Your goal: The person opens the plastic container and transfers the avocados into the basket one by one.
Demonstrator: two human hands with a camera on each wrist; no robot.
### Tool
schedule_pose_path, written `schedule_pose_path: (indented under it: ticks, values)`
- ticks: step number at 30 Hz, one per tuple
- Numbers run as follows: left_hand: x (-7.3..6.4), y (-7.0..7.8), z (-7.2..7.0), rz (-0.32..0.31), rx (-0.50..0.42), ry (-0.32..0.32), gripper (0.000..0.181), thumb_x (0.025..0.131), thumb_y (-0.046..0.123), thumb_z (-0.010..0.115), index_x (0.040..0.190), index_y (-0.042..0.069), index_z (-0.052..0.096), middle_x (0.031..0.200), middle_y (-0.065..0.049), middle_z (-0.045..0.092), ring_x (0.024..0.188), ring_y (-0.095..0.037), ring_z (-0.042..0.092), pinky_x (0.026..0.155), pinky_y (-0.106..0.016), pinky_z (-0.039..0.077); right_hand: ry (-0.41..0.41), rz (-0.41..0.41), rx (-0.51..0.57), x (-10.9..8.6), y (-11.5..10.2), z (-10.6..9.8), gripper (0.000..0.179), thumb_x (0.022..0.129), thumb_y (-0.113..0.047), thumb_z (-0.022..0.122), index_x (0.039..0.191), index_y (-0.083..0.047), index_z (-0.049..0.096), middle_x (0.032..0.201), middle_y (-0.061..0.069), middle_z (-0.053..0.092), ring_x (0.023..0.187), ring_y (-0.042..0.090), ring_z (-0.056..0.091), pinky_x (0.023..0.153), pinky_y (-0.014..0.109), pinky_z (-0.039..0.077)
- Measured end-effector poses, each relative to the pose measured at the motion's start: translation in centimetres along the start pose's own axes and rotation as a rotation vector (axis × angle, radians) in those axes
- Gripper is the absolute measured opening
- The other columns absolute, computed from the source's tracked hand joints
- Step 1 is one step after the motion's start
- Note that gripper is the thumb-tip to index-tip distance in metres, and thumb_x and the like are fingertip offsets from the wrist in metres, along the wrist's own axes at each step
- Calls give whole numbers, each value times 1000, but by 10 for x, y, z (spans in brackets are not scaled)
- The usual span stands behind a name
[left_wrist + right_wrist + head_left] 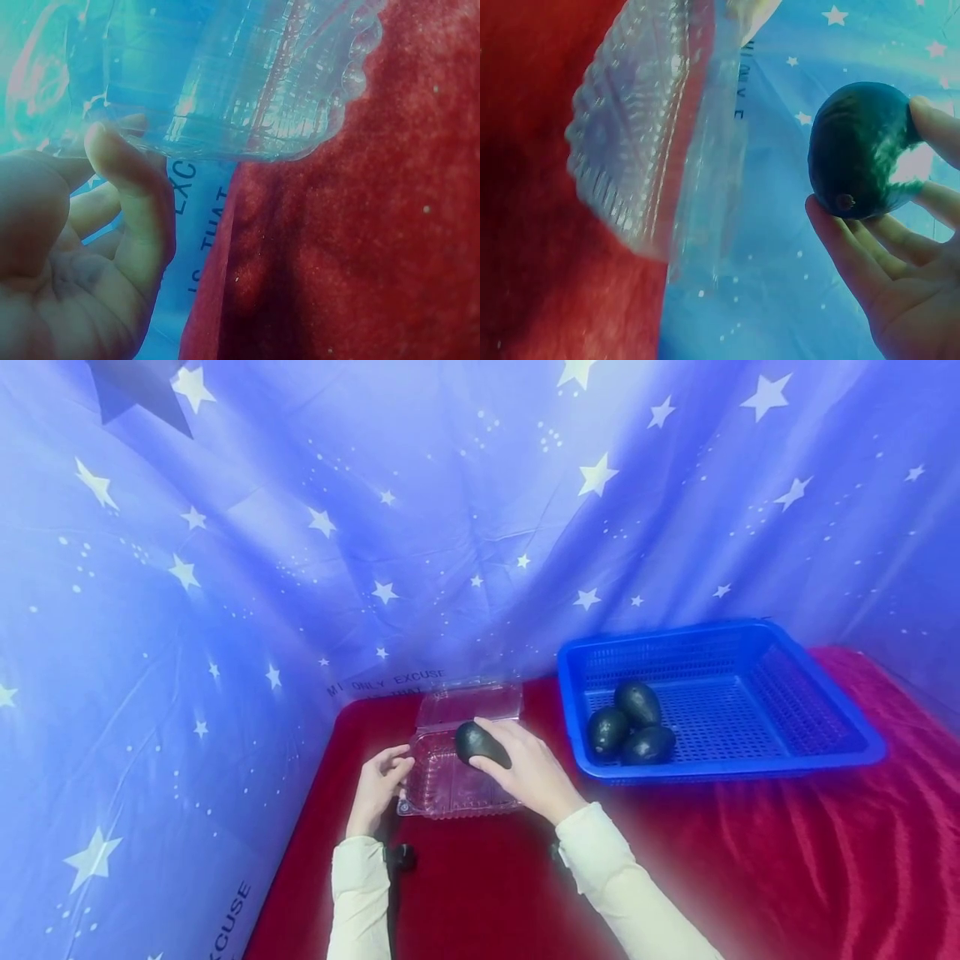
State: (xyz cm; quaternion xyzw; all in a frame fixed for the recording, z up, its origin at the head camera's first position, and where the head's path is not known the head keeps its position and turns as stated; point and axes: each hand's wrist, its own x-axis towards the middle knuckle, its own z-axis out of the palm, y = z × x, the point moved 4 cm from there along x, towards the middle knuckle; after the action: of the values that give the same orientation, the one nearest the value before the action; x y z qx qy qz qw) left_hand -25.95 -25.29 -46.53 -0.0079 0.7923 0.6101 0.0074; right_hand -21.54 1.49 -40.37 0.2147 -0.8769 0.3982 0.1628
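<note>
Over the clear plastic clamshell container (435, 783), my right hand (536, 770) grips a dark green avocado (477, 743) between thumb and fingers. The right wrist view shows this avocado (862, 142) raised clear of the container (630, 135), its stem end facing the camera. My left hand (377, 787) is at the container's left edge, thumb and fingers pinching the rim; the left wrist view has the hand (124, 240) right against the clear plastic (225, 97). The container's hinged lid (468, 703) stands raised at the back.
To the right, a blue plastic basket (832, 739) holds three more avocados (637, 703) in its left end. Red cloth (480, 893) covers the table. A blue star-printed curtain (450, 510) hangs close behind and along the left side.
</note>
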Motion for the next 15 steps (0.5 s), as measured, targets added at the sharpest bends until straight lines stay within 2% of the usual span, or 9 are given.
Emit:
schedule_pose_path:
  ticks: [4,7,11,15]
  values:
    - [1,0,-1,-5,-1,-4,41,95,8,66,133,-6,58,97,-25,65,59,-12,54,49,-22,48,30,-9,3,-2,6,-8,60,90,-41,71,142,-17,55,138,5,60,130,24,55,108,44,45]
    - [6,-10,-2,17,-1,13,42,94,12,68,132,-3,59,96,-22,66,58,-10,53,48,-21,47,50,-2,6,-3,9,-14,59,91,-41,71,143,-17,54,136,5,61,128,24,56,107,43,46]
    - [6,-11,0,39,11,28,41,93,13,69,130,-2,61,92,-17,67,57,-9,53,48,-21,47,67,22,4,-4,15,-23,59,91,-40,71,143,-17,54,134,6,61,127,25,56,106,45,46]
    - [5,-11,0,37,7,28,39,93,12,69,130,-1,62,93,-19,67,58,-10,53,48,-21,47,78,41,10,-5,22,-31,59,91,-38,72,143,-16,53,134,8,60,128,26,55,106,47,46]
